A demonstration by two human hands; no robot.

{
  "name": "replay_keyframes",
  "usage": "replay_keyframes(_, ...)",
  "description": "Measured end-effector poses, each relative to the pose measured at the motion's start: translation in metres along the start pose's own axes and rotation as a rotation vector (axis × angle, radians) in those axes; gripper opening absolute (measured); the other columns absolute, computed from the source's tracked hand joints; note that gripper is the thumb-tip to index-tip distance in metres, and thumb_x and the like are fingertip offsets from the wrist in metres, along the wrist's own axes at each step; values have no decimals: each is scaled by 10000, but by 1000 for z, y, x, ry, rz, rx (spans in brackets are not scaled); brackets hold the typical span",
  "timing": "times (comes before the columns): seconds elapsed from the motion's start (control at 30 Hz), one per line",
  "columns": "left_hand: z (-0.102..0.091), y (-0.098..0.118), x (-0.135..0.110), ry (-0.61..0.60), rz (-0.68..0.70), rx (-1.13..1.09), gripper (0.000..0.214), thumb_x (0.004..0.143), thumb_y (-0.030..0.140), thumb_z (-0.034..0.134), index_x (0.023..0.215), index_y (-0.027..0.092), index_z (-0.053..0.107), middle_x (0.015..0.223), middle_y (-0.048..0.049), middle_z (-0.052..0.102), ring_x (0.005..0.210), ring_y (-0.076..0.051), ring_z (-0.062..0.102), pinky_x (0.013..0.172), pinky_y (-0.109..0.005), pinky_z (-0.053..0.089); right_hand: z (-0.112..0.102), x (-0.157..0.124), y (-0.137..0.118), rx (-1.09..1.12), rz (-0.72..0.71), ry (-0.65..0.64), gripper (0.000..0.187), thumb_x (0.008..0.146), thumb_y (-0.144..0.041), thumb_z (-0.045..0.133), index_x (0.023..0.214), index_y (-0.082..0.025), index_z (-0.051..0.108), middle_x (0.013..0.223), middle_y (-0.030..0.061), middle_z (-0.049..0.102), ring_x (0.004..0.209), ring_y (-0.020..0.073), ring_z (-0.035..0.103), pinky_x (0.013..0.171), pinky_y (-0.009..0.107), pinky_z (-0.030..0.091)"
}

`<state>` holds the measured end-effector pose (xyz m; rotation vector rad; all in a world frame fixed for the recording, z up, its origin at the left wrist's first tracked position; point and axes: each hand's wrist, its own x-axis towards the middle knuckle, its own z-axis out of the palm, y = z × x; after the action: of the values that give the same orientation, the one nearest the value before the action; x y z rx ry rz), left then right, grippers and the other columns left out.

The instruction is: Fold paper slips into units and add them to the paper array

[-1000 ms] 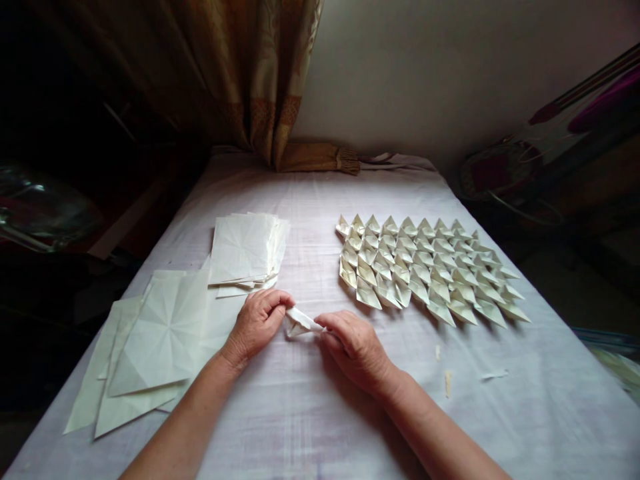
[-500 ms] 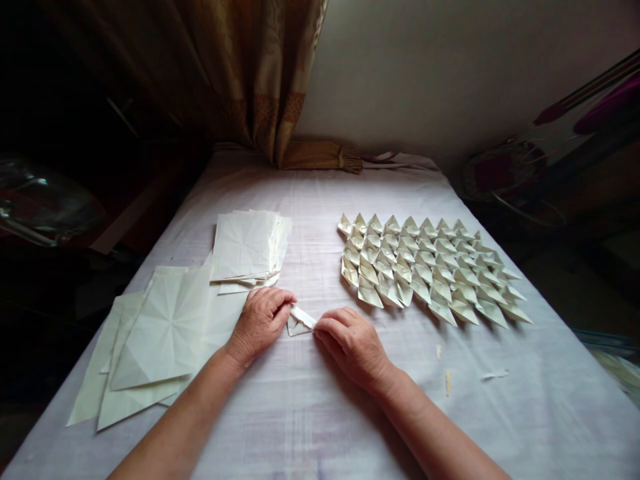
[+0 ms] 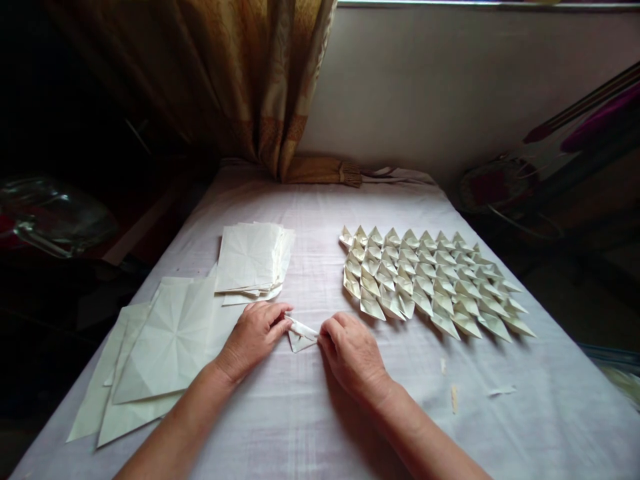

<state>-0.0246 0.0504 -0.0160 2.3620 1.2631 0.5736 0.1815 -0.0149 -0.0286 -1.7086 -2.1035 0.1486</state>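
Observation:
Between my two hands is a small folded piece of white paper, roughly triangular, with a folded band along its upper edge. My left hand pinches its left corner between thumb and fingers. At the opposite corner, my right hand grips the tip with its fingers closed. Off to the right lie several rows of folded paper boats, set close against one another. A stack of square paper sheets sits beyond my left hand. Larger creased sheets overlap beside my left forearm.
A pale cloth covers the table. Small paper scraps lie to the right of my right hand, near a thin white strip. A brown patterned curtain hangs down onto the far edge.
The view has tilted up slightly, so everything sits lower in the picture. My hands have drawn a little apart, and more of the folded paper shows between them.

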Motion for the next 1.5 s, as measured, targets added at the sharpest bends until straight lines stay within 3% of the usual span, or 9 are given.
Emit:
replay_keyframes(0.13, -9, 11, 1, -110, -50, -13, 104, 868, 264, 589, 819, 220, 669, 827, -13, 715, 823, -196, 643, 780, -308, 453, 1, -4, -1, -11, -57, 26, 159, 898, -156, 527, 752, -200, 571, 776, 51, 586, 723, 195, 478, 667, 299, 338)
replay_keyframes(0.3, -12, 24, -6, -79, -95, -154, 169, 905, 278, 474, 796, 220, 588, 749, 14, 652, 710, -155, 616, 660, -253, 442, -1, -11, 2, 120, -106, 55, 208, 937, -137, 405, 807, -191, 559, 790, 67, 611, 723, 193, 510, 675, 293, 368)
replay_keyframes(0.47, -2, 22, -8, 57, -302, -480, 191, 859, 372, 553, 943, 205, 593, 651, 38, 621, 596, -122, 562, 588, -222, 423, 0, -5, 9, 374, 8, 57, 142, 926, -225, 472, 874, -205, 603, 695, 15, 636, 607, 152, 558, 580, 247, 384)
replay_keyframes(0.57, 7, 20, 0, 102, -420, -735, 291, 785, 447, 614, 889, 176, 602, 599, 33, 587, 544, -113, 527, 544, -215, 415, 2, 4, 13, 599, 110, 111, 161, 905, -287, 528, 957, -205, 656, 775, 29, 699, 669, 158, 621, 627, 248, 450)
replay_keyframes(0.63, 11, 21, 7, 123, -461, -827, 335, 738, 487, 652, 824, 167, 606, 603, 22, 585, 554, -117, 539, 554, -222, 434, 2, 9, 15, 733, 186, 108, 185, 895, -335, 550, 894, -200, 676, 780, 29, 707, 689, 163, 635, 643, 252, 476)
replay_keyframes(0.73, 17, 23, 15, 151, -466, -800, 327, 737, 490, 652, 772, 167, 614, 628, 9, 605, 572, -125, 557, 561, -225, 445, 2, 13, 16, 815, 266, 90, 241, 895, -389, 556, 780, -193, 638, 698, 9, 659, 623, 145, 592, 576, 232, 456)
replay_keyframes(0.93, 21, 26, 12, 232, -342, -450, 201, 841, 376, 579, 751, 200, 615, 603, 28, 628, 549, -112, 557, 562, -206, 428, 1, 11, 14, 769, 273, 85, 230, 940, -370, 487, 788, -214, 557, 614, -16, 611, 539, 119, 558, 544, 213, 426)
replay_keyframes(1.23, 26, 19, 7, 225, -367, -683, 241, 819, 415, 654, 785, 176, 650, 691, -13, 680, 633, -134, 628, 584, -208, 485, 6, 8, 19, 856, 260, 153, 153, 892, -312, 586, 822, -197, 658, 721, 17, 680, 642, 143, 624, 598, 229, 486)
replay_keyframes(1.5, 24, 19, 4, 256, -335, -604, 238, 801, 413, 665, 822, 176, 664, 714, -20, 693, 631, -140, 637, 565, -208, 481, 7, 8, 17, 849, 277, 151, 173, 879, -345, 609, 832, -189, 667, 735, 19, 681, 635, 138, 611, 604, 233, 487)
